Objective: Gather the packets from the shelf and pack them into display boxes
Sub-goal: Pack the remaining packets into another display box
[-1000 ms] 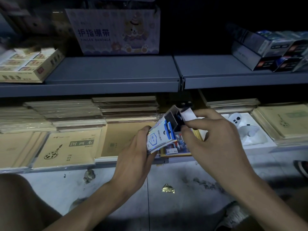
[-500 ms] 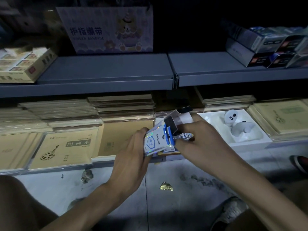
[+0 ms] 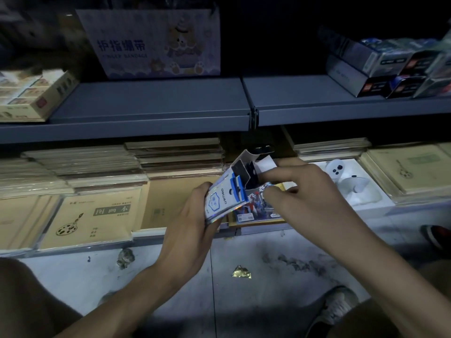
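Head view: grey upper shelf (image 3: 151,103) runs the full width. Lower shelf (image 3: 185,231) is packed with notebooks (image 3: 90,220), both stacked and lying flat. Pale, scuffed floor (image 3: 73,276) below. Bear-print carton (image 3: 151,45) stands at the back of the upper shelf. White tray (image 3: 380,203) on the lower shelf, right of the hands.

Left hand (image 3: 188,230) grips the box (image 3: 224,198) from the left and underneath, fingers curled round it. Box is off the shelf, in front of the lower shelf, tilted with its open flap up and to the right.

Right hand (image 3: 310,203): thumb and fingers pinch the top edge of a packet (image 3: 255,203), just right of the box and below its open mouth. Can't tell if the packet's lower end touches the shelf.

Gold wrapper (image 3: 241,272) on the floor between the forearms.
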The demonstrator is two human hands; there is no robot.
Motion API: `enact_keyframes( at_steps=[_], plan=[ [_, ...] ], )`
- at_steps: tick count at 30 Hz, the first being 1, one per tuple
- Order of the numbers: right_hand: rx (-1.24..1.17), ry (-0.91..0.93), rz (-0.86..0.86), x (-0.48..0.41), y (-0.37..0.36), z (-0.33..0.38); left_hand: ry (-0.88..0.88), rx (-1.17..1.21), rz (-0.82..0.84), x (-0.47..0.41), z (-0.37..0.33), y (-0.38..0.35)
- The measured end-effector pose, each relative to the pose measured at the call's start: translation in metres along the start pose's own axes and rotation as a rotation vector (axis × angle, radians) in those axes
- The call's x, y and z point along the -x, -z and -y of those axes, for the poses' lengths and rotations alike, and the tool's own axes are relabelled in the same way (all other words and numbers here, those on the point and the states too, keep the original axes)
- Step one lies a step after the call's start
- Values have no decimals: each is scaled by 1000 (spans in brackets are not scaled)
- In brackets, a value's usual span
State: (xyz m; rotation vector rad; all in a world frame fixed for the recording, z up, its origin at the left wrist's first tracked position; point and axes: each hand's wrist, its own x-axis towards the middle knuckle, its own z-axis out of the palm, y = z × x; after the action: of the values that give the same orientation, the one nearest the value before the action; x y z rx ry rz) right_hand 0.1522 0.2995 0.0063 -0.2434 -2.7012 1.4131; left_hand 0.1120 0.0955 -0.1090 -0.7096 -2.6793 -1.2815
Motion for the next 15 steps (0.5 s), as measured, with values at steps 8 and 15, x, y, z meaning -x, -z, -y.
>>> enact_keyframes(
  at_steps=[8,15],
  plan=[
    [1,-112,138,0,-9,4,-31,0,-9,0,-4,-4],
    [43,-138,191,-4,-15,1,-32,51,-23,4,-2,-8]
  ],
)
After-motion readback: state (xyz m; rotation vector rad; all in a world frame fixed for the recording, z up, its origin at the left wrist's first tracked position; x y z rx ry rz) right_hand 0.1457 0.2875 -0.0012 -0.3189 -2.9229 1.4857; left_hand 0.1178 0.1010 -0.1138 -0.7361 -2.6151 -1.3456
